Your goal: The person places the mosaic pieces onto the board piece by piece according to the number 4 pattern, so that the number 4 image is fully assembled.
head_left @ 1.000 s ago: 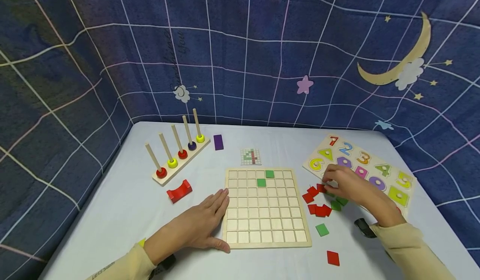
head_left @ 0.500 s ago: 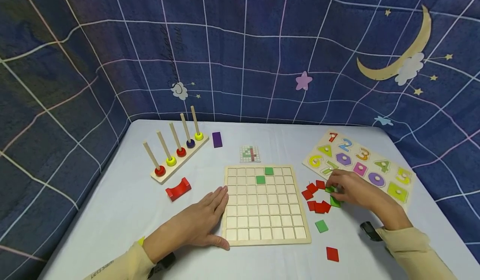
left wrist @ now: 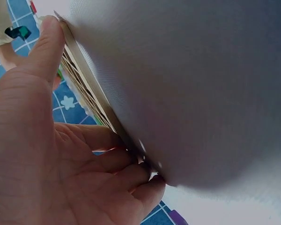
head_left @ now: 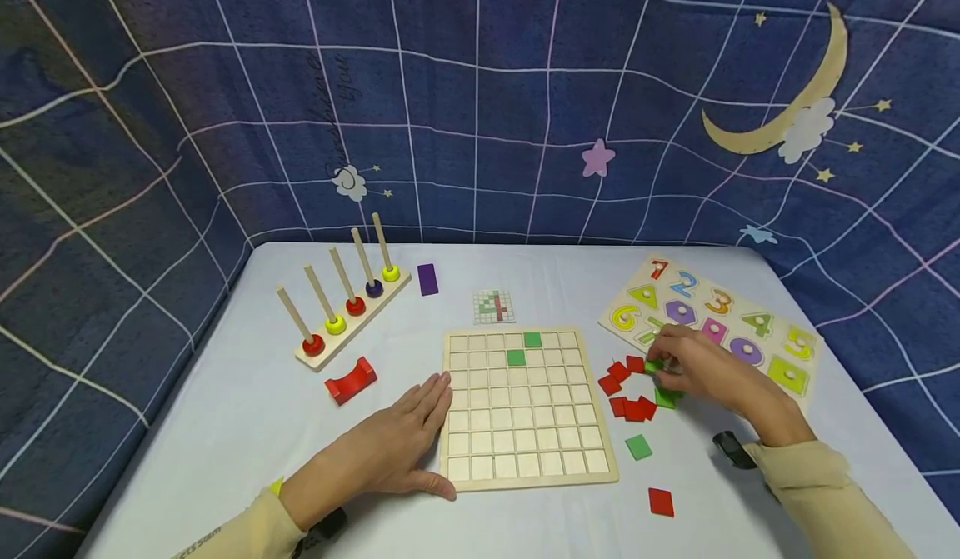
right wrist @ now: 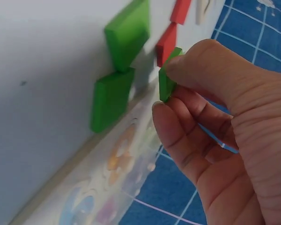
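A: What did the head view show?

B: Your left hand (head_left: 408, 434) lay spread along the left edge of the grid board (head_left: 523, 416), which sat on the white surface (head_left: 247, 426). Green squares (head_left: 532, 340) filled two cells towards its far side. Your right hand (head_left: 693, 363) was over the loose pieces to the right, just beside the red tiles (head_left: 634, 410).

A: Had anything changed?

B: Slightly. Against a second earlier, your right hand had shifted a little, away from the red tiles. The board held the same two squares.

A: And the left wrist view?

B: Your thumb and fingers met the board's edge, relaxed, with no tile in them; I'd judge they were steadying it.

A: The right wrist view?

B: There your fingers were nearly together, thumb and fingertips pinching a green tile (right wrist: 165, 86). Two other green tiles (right wrist: 111, 101) lay near it. I couldn't tell whether the pinched one was clear of the surface.

A: Meaning?

B: The pick looked as good as made; the placing wasn't.
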A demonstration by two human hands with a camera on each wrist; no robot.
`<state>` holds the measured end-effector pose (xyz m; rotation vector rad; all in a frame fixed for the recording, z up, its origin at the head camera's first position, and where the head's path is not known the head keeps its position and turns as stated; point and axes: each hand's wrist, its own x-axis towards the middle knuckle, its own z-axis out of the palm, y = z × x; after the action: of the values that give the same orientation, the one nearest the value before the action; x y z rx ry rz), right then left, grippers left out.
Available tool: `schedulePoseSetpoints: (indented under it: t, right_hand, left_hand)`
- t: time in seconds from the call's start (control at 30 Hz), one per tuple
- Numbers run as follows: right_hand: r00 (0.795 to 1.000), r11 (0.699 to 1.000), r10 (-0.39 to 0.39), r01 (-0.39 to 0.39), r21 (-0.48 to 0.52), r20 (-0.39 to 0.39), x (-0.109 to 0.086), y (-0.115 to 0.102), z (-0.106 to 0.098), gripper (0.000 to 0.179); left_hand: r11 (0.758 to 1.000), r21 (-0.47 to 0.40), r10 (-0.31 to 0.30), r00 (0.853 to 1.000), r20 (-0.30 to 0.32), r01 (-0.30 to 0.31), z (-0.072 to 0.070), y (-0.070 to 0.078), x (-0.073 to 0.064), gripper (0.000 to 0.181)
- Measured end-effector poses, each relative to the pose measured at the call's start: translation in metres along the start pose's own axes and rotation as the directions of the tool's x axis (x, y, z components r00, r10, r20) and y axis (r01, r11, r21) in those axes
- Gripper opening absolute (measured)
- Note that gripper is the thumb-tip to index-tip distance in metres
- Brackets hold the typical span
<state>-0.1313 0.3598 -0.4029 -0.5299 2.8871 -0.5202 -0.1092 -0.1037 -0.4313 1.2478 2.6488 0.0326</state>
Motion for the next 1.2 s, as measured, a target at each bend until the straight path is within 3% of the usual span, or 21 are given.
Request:
schedulePoseSetpoints:
  t: [0.13,0.47,0.67,0.93,1.07,1.2]
  right_hand:
    - [1.0,1.0,-0.01,0.01,-0.007,-0.01,0.004,-0.004,-0.003,0.021]
    - [0.977,0.98,-0.192,0.187,-0.061,-0.092,0.022,-0.025,-0.003,0.015]
    - [0.941,0.946,-0.325,0.32,-0.059,-0.096,0.039,-0.044,0.005,0.011]
    - [0.919,0.918,-0.394,0.393,-0.054,-0.022,0.068,-0.078,0.022,0.007]
    - [0.893,0.891,-0.45,0.449,-0.069,-0.004,0.08,-0.096,0.03,0.008]
    - [0.854,0.849,-0.521,0.518,-0.104,0.008,0.091,-0.111,0.036,0.009]
  left_hand:
    - [1.0,0.003,-0.002,1.0,0.008,0.002,0.0,0.0,0.0,0.127]
    - [1.0,0.015,-0.023,0.999,0.026,0.022,-0.004,-0.002,0.005,0.127]
    - [0.999,0.01,-0.03,0.999,0.041,0.03,-0.002,0.0,0.004,0.126]
    - [1.0,0.002,-0.024,0.999,0.042,0.024,-0.001,-0.001,0.003,0.124]
    - [1.0,0.006,-0.014,0.999,0.033,0.014,-0.001,-0.002,0.003,0.124]
    - [1.0,0.007,-0.015,0.999,0.033,0.015,0.0,-0.002,0.003,0.124]
